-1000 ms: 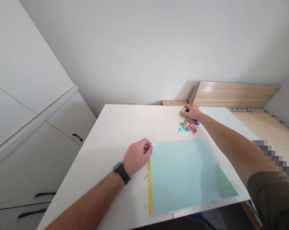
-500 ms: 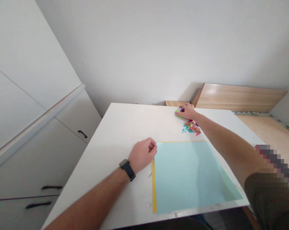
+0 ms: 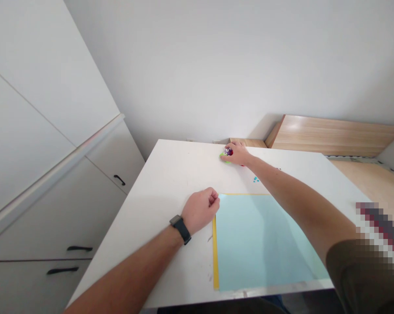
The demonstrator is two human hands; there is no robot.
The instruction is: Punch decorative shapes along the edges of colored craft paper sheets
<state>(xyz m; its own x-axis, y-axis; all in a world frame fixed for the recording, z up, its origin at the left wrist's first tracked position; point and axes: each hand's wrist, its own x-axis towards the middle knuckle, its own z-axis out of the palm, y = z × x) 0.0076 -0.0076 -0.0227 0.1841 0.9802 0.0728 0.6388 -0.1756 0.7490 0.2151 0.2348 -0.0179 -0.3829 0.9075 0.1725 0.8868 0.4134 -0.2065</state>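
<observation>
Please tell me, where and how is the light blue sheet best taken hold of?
Probably by pinching its far left corner from the left. The light blue sheet lies flat, offering only thin edges, and the right forearm crosses its right side. The left hand has its fingers at that corner. The yellow sheet shows beneath, so pinch shallowly.

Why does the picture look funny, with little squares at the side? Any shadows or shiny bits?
Head view: big square blocks hide something at the right edge; a soft shadow falls across the blue sheet; the wooden board has a pale shiny spot; the colourful thing in the right hand looks too small and fuzzy for fine detail.
</observation>
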